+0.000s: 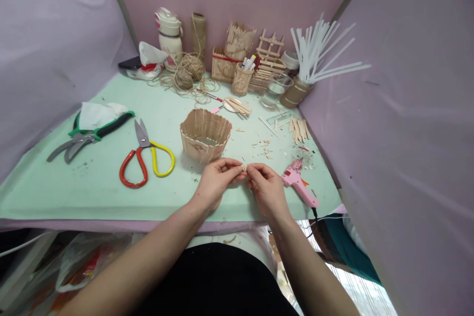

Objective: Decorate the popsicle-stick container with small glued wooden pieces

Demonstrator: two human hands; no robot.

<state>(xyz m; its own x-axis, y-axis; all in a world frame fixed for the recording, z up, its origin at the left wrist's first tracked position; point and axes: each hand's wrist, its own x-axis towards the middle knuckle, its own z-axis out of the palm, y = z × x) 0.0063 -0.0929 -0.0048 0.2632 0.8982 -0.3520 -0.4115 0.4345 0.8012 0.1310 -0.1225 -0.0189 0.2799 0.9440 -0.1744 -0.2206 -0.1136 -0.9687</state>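
While the left hand (213,185) and right hand (269,190) pinch a wooden piece (244,168) below centre, the craft-stick basket (200,151) looks fully walled.
Centre-right, loose chips (265,142) seem unused.

Likely craft workspace (92,197); glue gun (301,186)

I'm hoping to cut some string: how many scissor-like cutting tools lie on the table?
2. Pruning shears lie toward the left of the table; red-and-yellow-handled scissors lie between them and the wooden basket. Others could be hidden.
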